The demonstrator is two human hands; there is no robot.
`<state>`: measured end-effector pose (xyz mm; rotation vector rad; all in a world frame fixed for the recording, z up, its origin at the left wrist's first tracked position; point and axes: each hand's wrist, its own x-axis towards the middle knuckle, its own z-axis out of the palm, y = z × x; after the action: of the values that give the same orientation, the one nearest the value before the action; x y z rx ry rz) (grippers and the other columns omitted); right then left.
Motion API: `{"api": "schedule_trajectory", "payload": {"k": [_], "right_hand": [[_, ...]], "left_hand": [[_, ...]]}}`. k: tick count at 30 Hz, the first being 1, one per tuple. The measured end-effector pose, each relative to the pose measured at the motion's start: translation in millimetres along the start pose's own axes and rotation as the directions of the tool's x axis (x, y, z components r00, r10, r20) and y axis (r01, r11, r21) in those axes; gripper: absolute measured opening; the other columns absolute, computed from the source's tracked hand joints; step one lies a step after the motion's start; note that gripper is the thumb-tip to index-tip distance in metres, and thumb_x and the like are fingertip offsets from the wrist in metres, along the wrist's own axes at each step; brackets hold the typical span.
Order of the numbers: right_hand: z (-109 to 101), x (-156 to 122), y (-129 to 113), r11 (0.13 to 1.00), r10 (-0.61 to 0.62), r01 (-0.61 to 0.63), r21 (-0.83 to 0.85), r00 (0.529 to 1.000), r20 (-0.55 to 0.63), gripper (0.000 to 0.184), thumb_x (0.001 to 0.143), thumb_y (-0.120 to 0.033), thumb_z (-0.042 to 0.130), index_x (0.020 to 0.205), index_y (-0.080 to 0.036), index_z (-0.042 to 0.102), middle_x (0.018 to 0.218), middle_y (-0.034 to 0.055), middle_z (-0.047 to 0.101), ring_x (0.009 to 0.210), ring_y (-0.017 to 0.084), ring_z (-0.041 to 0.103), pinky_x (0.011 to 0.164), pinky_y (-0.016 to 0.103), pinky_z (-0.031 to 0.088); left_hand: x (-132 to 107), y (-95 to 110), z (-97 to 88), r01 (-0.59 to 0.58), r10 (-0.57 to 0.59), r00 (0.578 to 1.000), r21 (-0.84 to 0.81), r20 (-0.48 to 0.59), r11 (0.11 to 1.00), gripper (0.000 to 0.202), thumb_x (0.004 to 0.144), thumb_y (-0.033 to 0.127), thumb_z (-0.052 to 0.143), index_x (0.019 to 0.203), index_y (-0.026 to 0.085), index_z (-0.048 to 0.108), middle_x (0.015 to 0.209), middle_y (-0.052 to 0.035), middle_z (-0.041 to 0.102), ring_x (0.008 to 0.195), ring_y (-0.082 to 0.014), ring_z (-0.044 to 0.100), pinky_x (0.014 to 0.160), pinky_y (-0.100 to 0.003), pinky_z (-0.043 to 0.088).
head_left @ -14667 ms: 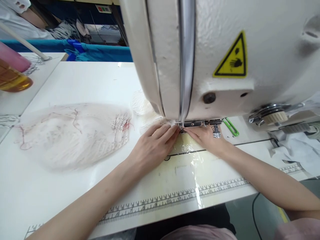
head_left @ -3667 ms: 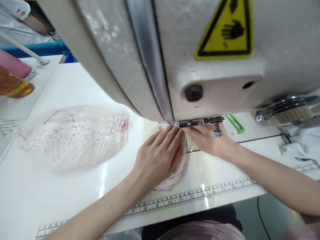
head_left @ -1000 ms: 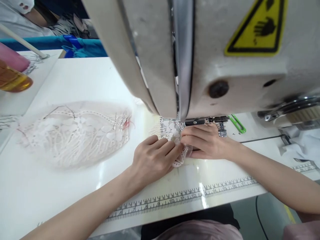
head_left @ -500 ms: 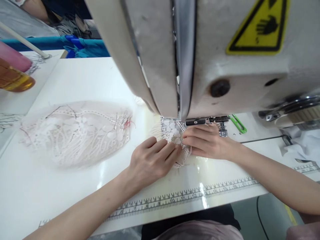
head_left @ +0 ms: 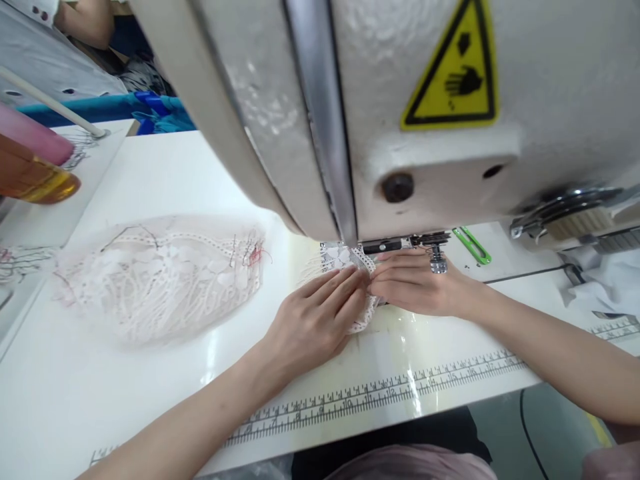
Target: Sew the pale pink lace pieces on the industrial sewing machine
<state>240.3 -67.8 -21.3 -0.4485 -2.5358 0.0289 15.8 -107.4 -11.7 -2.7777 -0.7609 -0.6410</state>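
Under the sewing machine head (head_left: 425, 167), the left hand (head_left: 313, 320) has uncurled, fingers flat on the lace piece (head_left: 343, 256), while the right hand (head_left: 415, 283) pinches its edge beside the presser foot (head_left: 381, 246).

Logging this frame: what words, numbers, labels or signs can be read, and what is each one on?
Sign: yellow warning triangle on the sewing machine head; no words, only a black hand pictogram.
Numbers: measuring tape along the front edge of the table; numerals are printed on it, but they are too small and blurred to read.
Brand or other lettering: none visible.
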Motion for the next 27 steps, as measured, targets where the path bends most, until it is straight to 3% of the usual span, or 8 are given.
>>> {"api": "schedule_trajectory", "payload": {"k": [5,12,19,27], "right_hand": [[8.6,-7.4,0.7,0.996,0.07,-0.065,-0.063,0.994,0.081,0.02,0.093,-0.011,0.043,0.096,-0.023,0.06,0.086,-0.0034,0.068,0.086,0.009,0.063,0.076,0.026,0.053],[12.6,-11.2,2.2,0.992,0.111,-0.104,-0.069,0.989,0.1,0.024,0.092,-0.01,0.04,0.092,-0.023,0.06,0.082,-0.0042,0.065,0.076,0.008,0.059,0.068,0.024,0.05],[7.9,-8.1,2.2,0.984,0.139,-0.13,-0.119,0.987,0.074,0.026,0.091,-0.008,0.039,0.092,-0.025,0.06,0.076,-0.0057,0.061,0.072,0.008,0.056,0.071,0.024,0.048],[1.1,-1.3,-1.5,0.956,0.188,-0.172,-0.239,0.981,0.045,0.024,0.093,-0.011,0.041,0.085,-0.024,0.06,0.071,-0.0049,0.06,0.057,0.008,0.049,0.059,0.023,0.044]], "left_hand": [[-2.4,-0.3,2.3,0.024,-0.023,1.0,-0.018,0.012,1.0,0.025,0.089,0.015,0.049,0.108,0.005,0.06,0.118,-0.0172,0.066,0.113,-0.0274,0.062,0.088,-0.037,0.059],[1.5,-0.1,1.3,0.032,-0.032,0.999,0.002,0.016,0.999,0.024,0.087,0.013,0.05,0.108,0.006,0.061,0.118,-0.0165,0.066,0.113,-0.0267,0.061,0.089,-0.037,0.059],[1.7,0.4,2.6,0.045,-0.045,0.998,0.002,0.038,0.999,0.027,0.087,0.011,0.051,0.112,0.006,0.06,0.121,-0.0169,0.065,0.116,-0.0272,0.06,0.091,-0.038,0.058],[3.0,0.0,5.3,0.063,-0.062,0.997,-0.019,0.048,0.998,0.026,0.089,0.011,0.049,0.113,0.005,0.059,0.123,-0.0179,0.064,0.119,-0.0277,0.057,0.093,-0.039,0.057]]}}
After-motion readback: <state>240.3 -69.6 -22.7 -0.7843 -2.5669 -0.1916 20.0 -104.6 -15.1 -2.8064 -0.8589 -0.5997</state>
